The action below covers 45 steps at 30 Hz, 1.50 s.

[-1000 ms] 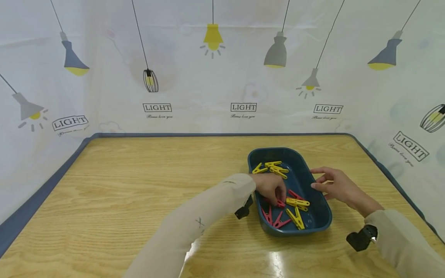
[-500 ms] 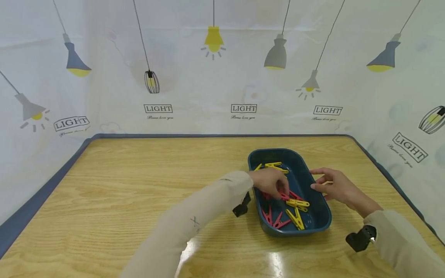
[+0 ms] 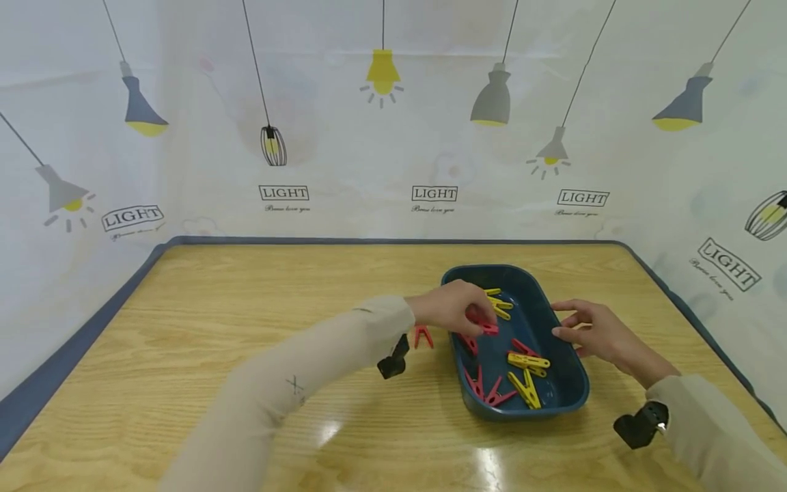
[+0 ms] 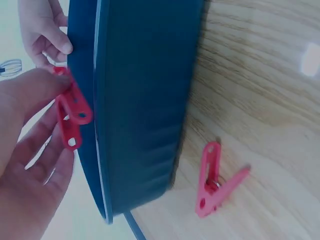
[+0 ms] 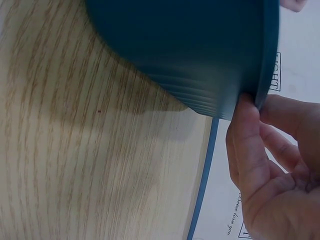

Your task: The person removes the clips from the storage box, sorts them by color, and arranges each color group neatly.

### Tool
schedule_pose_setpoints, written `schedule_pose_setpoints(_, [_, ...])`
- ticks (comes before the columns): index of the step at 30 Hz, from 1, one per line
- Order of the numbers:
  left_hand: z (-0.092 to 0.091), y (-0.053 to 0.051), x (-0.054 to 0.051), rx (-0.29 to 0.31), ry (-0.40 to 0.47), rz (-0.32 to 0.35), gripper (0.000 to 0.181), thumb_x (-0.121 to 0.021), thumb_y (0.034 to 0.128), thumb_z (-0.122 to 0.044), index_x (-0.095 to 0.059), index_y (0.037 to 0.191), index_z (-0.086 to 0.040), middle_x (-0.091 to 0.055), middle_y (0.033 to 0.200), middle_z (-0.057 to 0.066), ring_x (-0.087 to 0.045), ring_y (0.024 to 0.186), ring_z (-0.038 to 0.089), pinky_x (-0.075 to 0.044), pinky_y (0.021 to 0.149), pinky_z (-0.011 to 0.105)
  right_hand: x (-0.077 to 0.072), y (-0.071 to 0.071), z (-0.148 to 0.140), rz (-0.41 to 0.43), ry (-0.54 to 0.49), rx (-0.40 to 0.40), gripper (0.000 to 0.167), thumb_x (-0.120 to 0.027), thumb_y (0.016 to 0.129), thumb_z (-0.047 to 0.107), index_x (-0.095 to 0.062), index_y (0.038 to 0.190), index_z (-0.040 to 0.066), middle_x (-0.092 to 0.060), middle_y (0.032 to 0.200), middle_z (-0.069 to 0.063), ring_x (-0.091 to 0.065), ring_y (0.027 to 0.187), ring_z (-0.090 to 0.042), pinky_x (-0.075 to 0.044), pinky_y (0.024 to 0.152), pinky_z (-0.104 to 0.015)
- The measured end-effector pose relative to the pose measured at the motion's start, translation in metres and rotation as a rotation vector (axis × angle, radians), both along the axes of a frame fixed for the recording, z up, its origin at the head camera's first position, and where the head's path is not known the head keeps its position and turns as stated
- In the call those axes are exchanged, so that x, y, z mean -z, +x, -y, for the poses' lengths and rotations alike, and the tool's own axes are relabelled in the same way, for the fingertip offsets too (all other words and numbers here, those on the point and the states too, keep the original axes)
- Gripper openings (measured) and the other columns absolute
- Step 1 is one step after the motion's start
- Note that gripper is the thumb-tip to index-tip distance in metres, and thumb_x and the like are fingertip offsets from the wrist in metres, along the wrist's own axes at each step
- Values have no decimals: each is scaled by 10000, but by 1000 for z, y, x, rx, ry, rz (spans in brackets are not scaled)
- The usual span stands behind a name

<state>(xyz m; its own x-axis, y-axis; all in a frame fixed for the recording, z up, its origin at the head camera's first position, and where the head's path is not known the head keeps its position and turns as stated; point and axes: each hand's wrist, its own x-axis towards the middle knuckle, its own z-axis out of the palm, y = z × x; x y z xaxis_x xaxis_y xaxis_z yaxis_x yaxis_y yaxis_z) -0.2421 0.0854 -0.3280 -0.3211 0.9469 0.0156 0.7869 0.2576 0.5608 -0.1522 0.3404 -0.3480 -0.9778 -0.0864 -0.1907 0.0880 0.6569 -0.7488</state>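
Observation:
My left hand (image 3: 451, 307) pinches a red clothespin (image 4: 75, 102) between thumb and fingers, above the left rim of a dark blue plastic bin (image 3: 583, 386). Inside the bin, yellow clothespins (image 3: 501, 306) lie at the far end. More yellow clothespins (image 3: 527, 362) and several red clothespins (image 3: 475, 384) lie toward the near end. Another red clothespin (image 4: 212, 185) rests on the table just left of the bin, partly behind my left wrist in the head view. My right hand (image 3: 599, 335) holds the bin's right rim, thumb and fingers gripping the edge (image 5: 260, 97).
The wood-grain table (image 3: 246, 294) stretches left of the bin. A pale curtain (image 3: 344, 137) printed with lamps stands around its back and sides. A black wrist camera (image 3: 393, 357) sits on my left sleeve, and another camera (image 3: 641, 425) on the right one.
My left hand has lifted a red clothespin out of the bin and moved up and left to the rim. The red clothespin on the table has come into view. My right hand stays put.

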Motion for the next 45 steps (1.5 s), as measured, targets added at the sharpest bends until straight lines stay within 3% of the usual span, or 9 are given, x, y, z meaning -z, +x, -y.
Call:
schedule_pose_setpoints(6, [20,2,-7,-59,77,-88,238,-615,827,-145,-645,1061,-112,-572,973,-24,-511,876,60,-421,761,188,1,0,-1,0,2,-3,539,-570,872,156,-338,1315,-44,-526,945,-148,-563,797,-217,-511,646,-373])
schedule_pose_setpoints(10, [36,3,-8,-126,105,-101,232,-615,823,-146,-646,1050,-104,-569,946,-19,-510,837,82,-425,729,207,2,0,-2,-3,0,-6,545,-573,870,165,-338,1315,-45,-527,945,-149,-565,805,-221,-511,648,-378])
schedule_pose_setpoints(19, [74,-2,10,-281,143,-60,200,-639,808,-144,-662,1004,-115,-592,904,-34,-536,779,63,-443,676,192,3,1,-3,-10,2,-4,554,-583,864,190,-348,1309,-41,-524,940,-152,-565,800,-222,-511,647,-376])
schedule_pose_setpoints(29, [94,-6,33,-451,166,96,182,-672,785,-142,-665,964,-105,-619,841,-29,-565,730,81,-458,668,219,1,2,-4,-12,14,8,577,-592,856,223,-350,1312,-34,-524,948,-159,-568,803,-225,-511,650,-379])
schedule_pose_setpoints(38, [94,-10,53,-612,162,188,209,-693,770,-155,-658,959,-74,-598,800,3,-561,696,116,-463,613,228,0,1,0,3,7,10,556,-578,867,184,-338,1317,-39,-522,947,-152,-566,802,-219,-511,654,-382])
schedule_pose_setpoints(45, [95,-11,66,-692,148,259,231,-691,773,-153,-638,979,-62,-589,817,15,-556,729,138,-462,617,247,0,0,0,8,-1,15,549,-571,871,166,-332,1322,-37,-520,950,-152,-567,803,-221,-511,654,-381])
